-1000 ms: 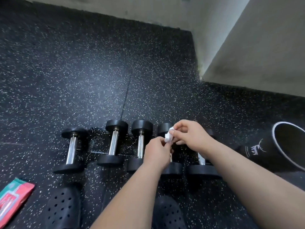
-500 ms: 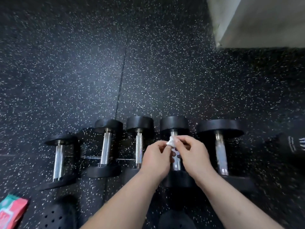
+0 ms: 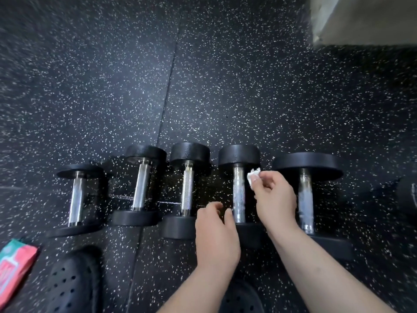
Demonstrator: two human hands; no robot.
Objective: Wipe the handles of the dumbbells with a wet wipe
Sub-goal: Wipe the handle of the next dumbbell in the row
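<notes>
Five black dumbbells (image 3: 187, 190) abreast; crumpled wipe (image 3: 253, 175)

Dim light is falling on the floor (image 3: 248, 86), making a pale patch near the middle. The corners are blurring and bending; the handles (image 3: 187, 190) are glinting.

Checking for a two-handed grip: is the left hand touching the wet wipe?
Apart. Head view: the right hand alone pinches the wet wipe; the left hand sits lower, across a dumbbell handle.

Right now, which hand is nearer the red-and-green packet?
Left: the left hand is right of the red-and-green packet; the right hand, pinching a white wipe, is farther right.
</notes>
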